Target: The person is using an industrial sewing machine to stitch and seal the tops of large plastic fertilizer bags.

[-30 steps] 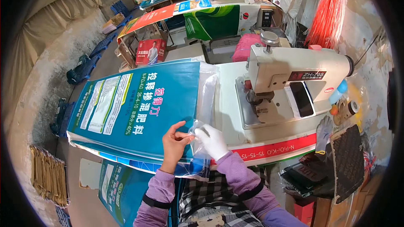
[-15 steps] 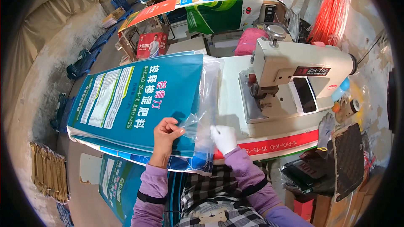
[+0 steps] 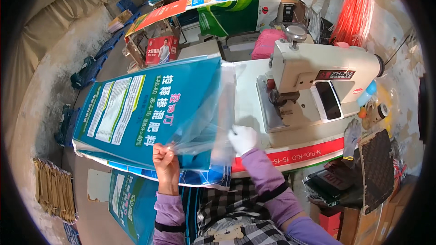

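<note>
Worktable (image 3: pixel 249 88) under teal sacks (image 3: pixel 141 109), sewing machine (image 3: pixel 313 70); red strands (image 3: pixel 353 13) near wall (image 3: pixel 394 9).

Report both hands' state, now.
Left hand: closed, pinching clear plastic film.
Right hand: gloved, at the film's edge; open or closed cannot be told.

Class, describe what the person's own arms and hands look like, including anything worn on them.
Both sides have purple cloth sleeves, each circled by a narrow black band. The right hand wears a plain white glove; the left hand is ungloved.
</note>
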### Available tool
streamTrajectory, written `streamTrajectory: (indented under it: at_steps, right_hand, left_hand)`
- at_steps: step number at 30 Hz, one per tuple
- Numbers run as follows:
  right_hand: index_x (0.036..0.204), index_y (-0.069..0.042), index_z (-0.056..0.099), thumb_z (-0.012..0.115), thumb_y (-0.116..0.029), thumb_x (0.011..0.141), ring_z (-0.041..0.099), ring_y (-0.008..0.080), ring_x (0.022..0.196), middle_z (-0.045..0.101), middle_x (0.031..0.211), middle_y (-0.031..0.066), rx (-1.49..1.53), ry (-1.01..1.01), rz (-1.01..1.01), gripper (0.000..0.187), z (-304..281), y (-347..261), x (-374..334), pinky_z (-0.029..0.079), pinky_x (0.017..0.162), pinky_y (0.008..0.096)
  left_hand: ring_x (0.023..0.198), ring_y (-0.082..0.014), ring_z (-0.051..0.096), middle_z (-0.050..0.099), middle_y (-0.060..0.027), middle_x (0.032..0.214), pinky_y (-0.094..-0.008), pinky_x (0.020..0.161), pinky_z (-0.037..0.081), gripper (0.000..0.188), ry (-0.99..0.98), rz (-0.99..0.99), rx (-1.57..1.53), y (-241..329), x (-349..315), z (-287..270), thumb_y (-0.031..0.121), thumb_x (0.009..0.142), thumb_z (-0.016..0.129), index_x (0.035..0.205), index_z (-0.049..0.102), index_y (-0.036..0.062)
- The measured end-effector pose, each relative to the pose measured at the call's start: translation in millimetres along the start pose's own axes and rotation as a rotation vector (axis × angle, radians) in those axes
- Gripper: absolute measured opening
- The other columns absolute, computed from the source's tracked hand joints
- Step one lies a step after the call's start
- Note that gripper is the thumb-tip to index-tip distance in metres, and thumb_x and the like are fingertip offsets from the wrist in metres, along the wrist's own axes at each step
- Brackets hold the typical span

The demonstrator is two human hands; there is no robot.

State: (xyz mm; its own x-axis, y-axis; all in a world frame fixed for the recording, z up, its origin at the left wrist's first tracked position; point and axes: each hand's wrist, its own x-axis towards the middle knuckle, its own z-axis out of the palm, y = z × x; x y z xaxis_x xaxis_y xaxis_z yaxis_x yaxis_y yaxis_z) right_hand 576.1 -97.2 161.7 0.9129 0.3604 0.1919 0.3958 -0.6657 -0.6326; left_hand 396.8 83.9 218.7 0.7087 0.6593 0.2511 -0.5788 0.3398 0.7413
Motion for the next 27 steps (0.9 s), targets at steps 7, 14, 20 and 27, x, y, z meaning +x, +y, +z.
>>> streamTrajectory:
  at_steps: [7,14,20,27]
  right_hand:
    - [0.110,0.001,0.063,0.073,-0.045,0.082,0.066,0.0320,0.100,0.066,0.109,0.0215,0.651,-0.334,-0.028,0.055,-70.5,-40.1,-47.2,0.052,0.086,0.0386]
    - [0.093,0.000,0.063,0.070,-0.013,0.088,0.063,0.0123,0.074,0.064,0.079,0.0046,1.138,-0.316,0.378,0.015,-28.8,-82.0,-66.1,0.051,0.069,0.0285]
    - [0.083,-0.002,0.063,0.073,-0.006,0.082,0.064,0.0159,0.070,0.065,0.077,0.0062,0.995,0.143,0.055,0.011,-14.4,-97.2,-68.4,0.050,0.066,0.0295]
    - [0.091,-0.003,0.067,0.067,-0.008,0.085,0.067,0.0278,0.076,0.067,0.084,0.0118,0.895,-0.165,-0.209,0.007,-10.7,-80.2,-77.6,0.052,0.069,0.0339]
  left_hand:
    - [0.088,-0.0178,0.067,0.071,-0.0028,0.088,-0.0460,0.105,0.042,0.026,-0.335,-0.072,0.683,6.2,-33.3,37.3,-0.006,0.067,0.082,0.083,0.068,0.0086]
    - [0.107,-0.0202,0.062,0.068,-0.0117,0.114,-0.0357,0.106,0.041,0.032,0.097,-0.302,0.521,-16.2,-2.6,51.9,0.013,0.088,0.068,0.115,0.064,-0.0026]
    - [0.129,-0.0402,0.051,0.050,-0.0257,0.140,-0.0424,0.106,0.043,0.059,-0.628,-0.080,1.482,-21.6,-0.2,45.0,-0.006,0.081,0.059,0.138,0.048,-0.0021]
    - [0.063,-0.0371,0.067,0.064,-0.0181,0.066,-0.0460,0.058,0.053,0.014,-0.593,-0.218,1.740,28.5,7.4,56.0,0.007,0.089,0.058,0.077,0.061,-0.0001]
